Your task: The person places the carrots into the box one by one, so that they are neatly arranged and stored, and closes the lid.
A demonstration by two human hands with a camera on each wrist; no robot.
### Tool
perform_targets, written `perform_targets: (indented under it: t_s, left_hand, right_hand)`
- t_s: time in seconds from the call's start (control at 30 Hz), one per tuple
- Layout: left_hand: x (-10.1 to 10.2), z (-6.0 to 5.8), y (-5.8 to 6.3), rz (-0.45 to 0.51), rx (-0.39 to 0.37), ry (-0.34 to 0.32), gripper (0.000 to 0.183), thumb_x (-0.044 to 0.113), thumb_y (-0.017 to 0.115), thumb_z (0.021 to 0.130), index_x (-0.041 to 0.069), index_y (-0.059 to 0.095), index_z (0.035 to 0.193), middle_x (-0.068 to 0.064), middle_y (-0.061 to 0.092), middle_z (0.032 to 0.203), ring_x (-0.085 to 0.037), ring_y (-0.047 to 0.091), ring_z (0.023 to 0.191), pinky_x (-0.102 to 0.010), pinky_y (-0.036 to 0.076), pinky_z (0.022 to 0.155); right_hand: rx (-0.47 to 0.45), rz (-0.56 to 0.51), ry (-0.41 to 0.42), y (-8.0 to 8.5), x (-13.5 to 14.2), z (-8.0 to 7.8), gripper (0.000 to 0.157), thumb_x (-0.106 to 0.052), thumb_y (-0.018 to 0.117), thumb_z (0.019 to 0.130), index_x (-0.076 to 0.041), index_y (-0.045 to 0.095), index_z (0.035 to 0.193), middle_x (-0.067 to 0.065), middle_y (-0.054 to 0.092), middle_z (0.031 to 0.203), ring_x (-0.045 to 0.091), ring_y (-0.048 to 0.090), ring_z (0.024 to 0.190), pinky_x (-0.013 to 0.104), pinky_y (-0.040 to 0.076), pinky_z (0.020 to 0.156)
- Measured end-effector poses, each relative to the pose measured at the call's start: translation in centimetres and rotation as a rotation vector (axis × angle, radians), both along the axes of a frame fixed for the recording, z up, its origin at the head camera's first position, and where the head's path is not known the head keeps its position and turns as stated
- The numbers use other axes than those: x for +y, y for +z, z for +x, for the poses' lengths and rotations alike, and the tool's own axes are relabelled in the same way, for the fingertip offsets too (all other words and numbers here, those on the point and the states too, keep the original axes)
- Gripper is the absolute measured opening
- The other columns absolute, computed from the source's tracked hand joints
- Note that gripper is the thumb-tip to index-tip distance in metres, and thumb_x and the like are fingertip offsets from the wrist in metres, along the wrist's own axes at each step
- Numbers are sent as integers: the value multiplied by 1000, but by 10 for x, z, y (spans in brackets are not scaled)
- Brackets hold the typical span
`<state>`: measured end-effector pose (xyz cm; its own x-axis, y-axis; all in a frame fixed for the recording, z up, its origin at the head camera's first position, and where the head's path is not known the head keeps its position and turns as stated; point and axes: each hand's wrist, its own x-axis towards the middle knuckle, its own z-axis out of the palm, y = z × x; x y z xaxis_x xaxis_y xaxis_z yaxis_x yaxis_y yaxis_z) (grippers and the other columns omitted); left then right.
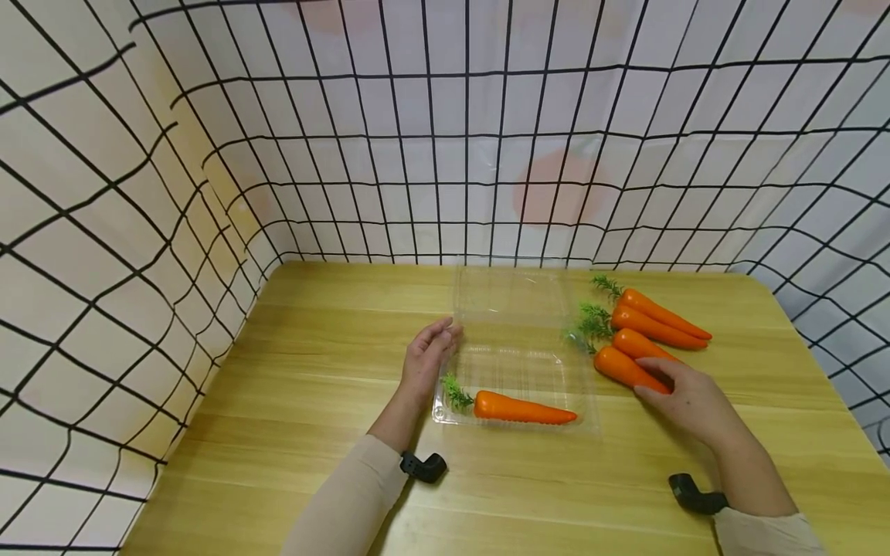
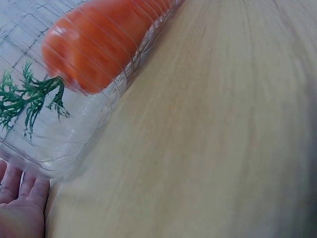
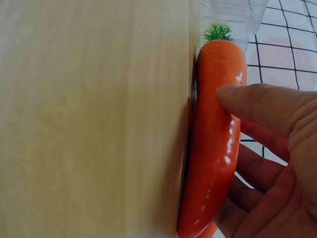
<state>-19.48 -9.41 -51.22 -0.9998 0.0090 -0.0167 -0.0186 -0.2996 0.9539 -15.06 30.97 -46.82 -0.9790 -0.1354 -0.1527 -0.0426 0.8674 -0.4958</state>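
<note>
A clear plastic clamshell box (image 1: 514,363) lies opened on the table, its lid (image 1: 511,293) folded back toward the wire grid. One carrot with green leaves (image 1: 521,408) rests along the near side of its base. My left hand (image 1: 426,357) is at the box's left edge with fingers extended; in the left wrist view those fingers (image 2: 30,191) meet the box's corner. To the right of the box, my right hand (image 1: 691,398) pinches the nearest carrot (image 1: 619,367) of a group. In the right wrist view the thumb (image 3: 252,101) presses on that carrot, fingers curled at its other side.
Beyond the pinched carrot lie another carrot (image 1: 641,345) and two more carrots (image 1: 657,324), their leaves pointing left toward the box. Black wire grid (image 1: 431,185) borders the wooden table (image 1: 299,386) at the back and both sides.
</note>
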Motion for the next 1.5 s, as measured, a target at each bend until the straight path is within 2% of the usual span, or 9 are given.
perform_targets:
  t_s: [0.17,0.47,0.9,1.1,1.3,1.5]
  left_hand:
    - [0,0,-1,-1,1,0,42,9,51,105,-8,49,143,-28,59,142,-38,56,137,-41,45,115]
    - [0,-1,-2,8,2,2,42,8,51,104,-8,50,142,-30,58,142,-40,55,137,-41,45,115]
    - [-1,-1,-1,-3,-10,8,43,12,53,104,-9,49,142,-29,60,140,-38,57,135,-40,45,115]
    - [-1,-1,-2,0,-6,6,42,12,53,105,-8,51,142,-29,60,140,-38,57,135,-39,46,115]
    - [-1,-1,-1,17,-12,9,40,10,53,104,-6,53,141,-29,60,140,-37,58,134,-38,47,114]
    - [0,0,0,24,-15,9,41,9,52,104,-8,52,141,-29,60,140,-38,57,135,-41,45,115]
  right_hand:
    - [-16,13,5,0,0,0,68,-51,66,96,-5,54,144,34,52,144,59,48,128,71,41,99]
    - [10,7,19,-1,2,5,68,-52,63,98,-4,54,144,29,60,138,51,56,123,66,46,95]
    - [5,-30,-30,19,0,13,73,-56,58,99,-4,48,149,31,55,144,50,55,124,65,47,94]
    - [64,-27,-62,29,-1,17,70,-54,61,98,-4,52,146,30,57,141,49,56,121,65,46,91]
    - [146,-41,-105,31,-5,20,63,-49,62,100,-4,55,144,28,62,134,45,61,111,56,51,82]
    - [154,-85,-128,35,-9,22,66,-51,59,100,-6,51,147,27,61,135,45,59,113,60,50,84]
